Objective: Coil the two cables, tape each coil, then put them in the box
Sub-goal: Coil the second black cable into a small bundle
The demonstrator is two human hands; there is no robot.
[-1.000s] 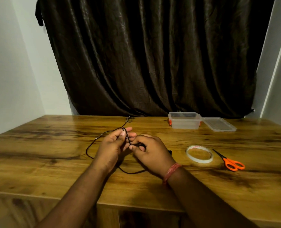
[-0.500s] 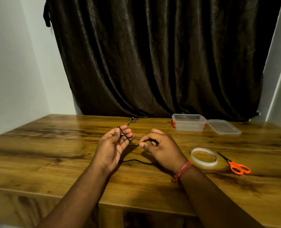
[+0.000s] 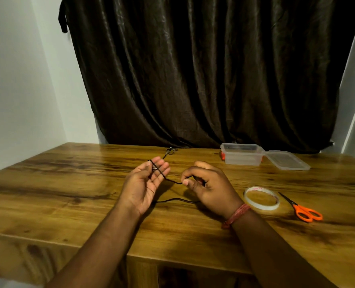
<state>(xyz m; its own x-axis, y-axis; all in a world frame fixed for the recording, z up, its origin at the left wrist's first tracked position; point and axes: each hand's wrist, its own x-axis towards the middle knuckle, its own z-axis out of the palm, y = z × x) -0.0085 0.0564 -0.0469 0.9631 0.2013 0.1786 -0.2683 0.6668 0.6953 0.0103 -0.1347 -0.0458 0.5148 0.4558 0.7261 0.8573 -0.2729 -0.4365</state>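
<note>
A thin black cable (image 3: 172,180) runs taut between my two hands above the wooden table (image 3: 68,183). My left hand (image 3: 145,183) is palm up, with turns of the cable looped across its fingers and held there. My right hand (image 3: 210,187) pinches the cable between thumb and forefinger a short way to the right. A slack strand (image 3: 176,199) lies on the table under my hands. The cable's far end with a metal plug (image 3: 170,151) lies near the curtain. The clear plastic box (image 3: 243,159) stands open at the back right.
The box's lid (image 3: 284,161) lies right of the box. A roll of clear tape (image 3: 261,198) and orange-handled scissors (image 3: 307,213) lie to the right of my right hand. A dark curtain (image 3: 203,80) hangs behind the table. The table's front edge is close to me.
My hands have moved apart, with the right hand drawing the cable rightwards. The wide loop that lay on the table to the left has been pulled in.
</note>
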